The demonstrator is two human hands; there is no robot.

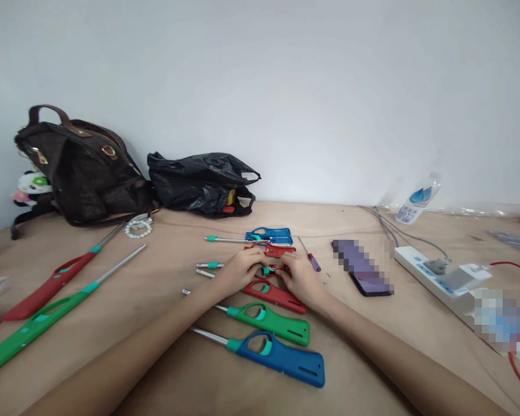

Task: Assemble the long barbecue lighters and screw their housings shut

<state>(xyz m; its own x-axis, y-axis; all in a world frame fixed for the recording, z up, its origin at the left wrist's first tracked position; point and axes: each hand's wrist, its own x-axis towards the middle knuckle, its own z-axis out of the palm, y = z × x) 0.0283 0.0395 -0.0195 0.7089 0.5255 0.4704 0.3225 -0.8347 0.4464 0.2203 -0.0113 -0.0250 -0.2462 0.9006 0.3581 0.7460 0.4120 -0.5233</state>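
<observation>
My left hand (241, 270) and my right hand (298, 276) meet over a small part with a teal piece (267, 270), fingers closed around it from both sides. Just behind them lie a red half shell (279, 251) and an opened blue lighter casing (271, 236) with a metal tube (231, 240). Nearer me, side by side, are a red lighter (281, 297), a green lighter (281, 327) and a blue lighter (286, 361), their tubes pointing left. A screwdriver (312, 261) rests to the right of my right hand.
At the left lie long red (54, 286) and green (39, 330) lighters, a bead bracelet (138, 229) and a dark bag (86, 173). A black plastic bag (195, 182) stands by the wall. Rightward are a phone (366, 271), a power strip (429, 277) and a tilted bottle (418, 197).
</observation>
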